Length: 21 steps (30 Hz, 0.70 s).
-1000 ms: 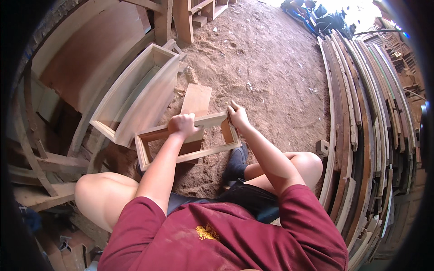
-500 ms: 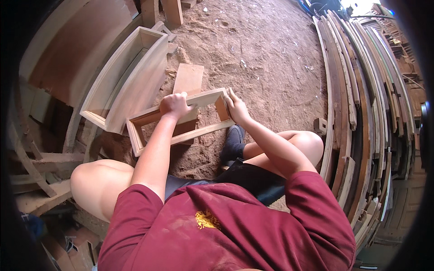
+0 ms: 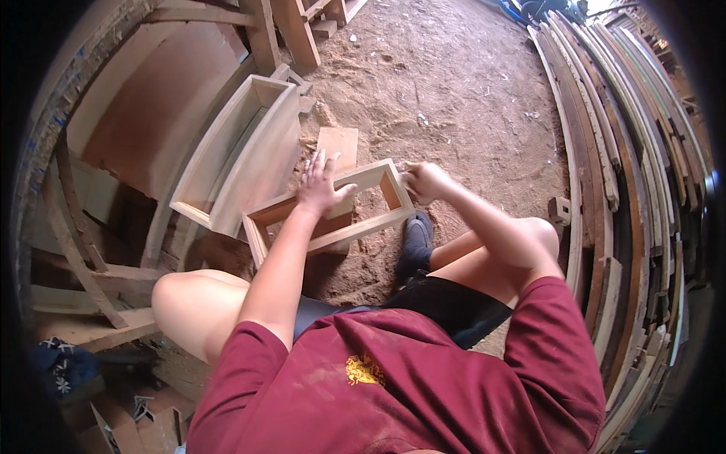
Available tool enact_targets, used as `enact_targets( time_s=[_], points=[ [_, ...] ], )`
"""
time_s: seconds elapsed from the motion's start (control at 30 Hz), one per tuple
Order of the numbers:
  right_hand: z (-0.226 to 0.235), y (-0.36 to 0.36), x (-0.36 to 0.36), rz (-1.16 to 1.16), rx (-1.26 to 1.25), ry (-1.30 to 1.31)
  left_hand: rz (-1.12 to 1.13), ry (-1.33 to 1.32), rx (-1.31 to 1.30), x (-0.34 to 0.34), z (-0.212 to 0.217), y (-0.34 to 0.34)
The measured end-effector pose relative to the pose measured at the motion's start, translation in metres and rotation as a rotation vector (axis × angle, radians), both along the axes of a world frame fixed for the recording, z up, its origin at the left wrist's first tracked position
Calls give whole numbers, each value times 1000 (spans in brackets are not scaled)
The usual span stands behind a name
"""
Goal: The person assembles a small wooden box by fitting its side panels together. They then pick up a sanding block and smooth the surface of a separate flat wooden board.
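One rectangular wooden frame (image 3: 363, 229) is placed just right of the long wooden box (image 3: 255, 172) and nearer the person. Its long axis is slanted from lower left to upper right, less steeply than the box's, and its open face is turned upward. One frame, one long box and one flat board (image 3: 338, 145) are counted; the board is seen right of the box, partly covered by the frame. One small block (image 3: 560, 210) and a stack of planks (image 3: 605, 174), too many to be counted surely, are set well right of the box. The left hand (image 3: 318, 188) is laid open over the frame's far rail, fingers spread forward, thumb stretched rightward. The right hand (image 3: 425, 182) is bent at the frame's right end, fingers curled and blurred; whether anything is gripped cannot be told.
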State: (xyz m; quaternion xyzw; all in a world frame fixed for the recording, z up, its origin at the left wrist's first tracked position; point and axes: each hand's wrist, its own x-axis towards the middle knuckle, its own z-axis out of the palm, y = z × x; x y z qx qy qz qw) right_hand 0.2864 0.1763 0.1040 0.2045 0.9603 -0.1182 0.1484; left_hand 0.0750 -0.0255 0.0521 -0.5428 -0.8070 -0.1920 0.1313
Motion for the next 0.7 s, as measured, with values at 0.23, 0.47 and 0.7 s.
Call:
enact_targets(
  time_s=[0.23, 0.47, 0.7],
  points=[
    [115, 98, 9, -63, -207, 138, -186, -148, -671, 85, 61, -15],
    [184, 83, -12, -86, -39, 127, -99, -56, -479, 89, 11, -53],
    [197, 82, 6, -90, -77, 166, 45, -207, -256, 53, 61, -29]
  ],
)
